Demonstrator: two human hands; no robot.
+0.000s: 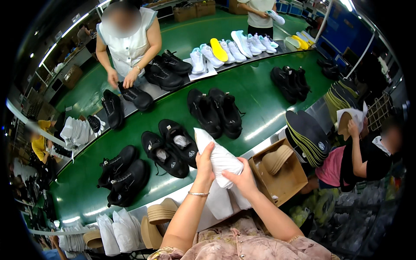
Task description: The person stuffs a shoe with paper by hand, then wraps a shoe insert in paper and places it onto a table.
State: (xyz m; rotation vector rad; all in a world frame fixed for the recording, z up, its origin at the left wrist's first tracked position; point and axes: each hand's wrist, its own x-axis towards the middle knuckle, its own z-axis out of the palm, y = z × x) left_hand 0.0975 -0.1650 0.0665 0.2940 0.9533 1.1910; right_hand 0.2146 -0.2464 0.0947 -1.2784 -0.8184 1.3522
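Both hands, the left hand (204,164) and right hand (241,178), clasp a white paper wad (219,158) at the near edge of the green bench (255,93), right of a black shoe pair (170,147). It looks light, soft and crushable; best held around its middle.

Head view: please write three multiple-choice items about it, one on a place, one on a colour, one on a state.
1. Where does the open brown cardboard box stand?
A. right of the hands
B. on the belt
C. far left

2. What colour is the conveyor belt?
A. red
B. green
C. grey

3. How is the white crumpled paper wad held?
A. lying free
B. left hand only
C. both hands

Answers: 1 A, it sits beside the right hand. 2 B, its surface shows green. 3 C, the left hand grips it too.
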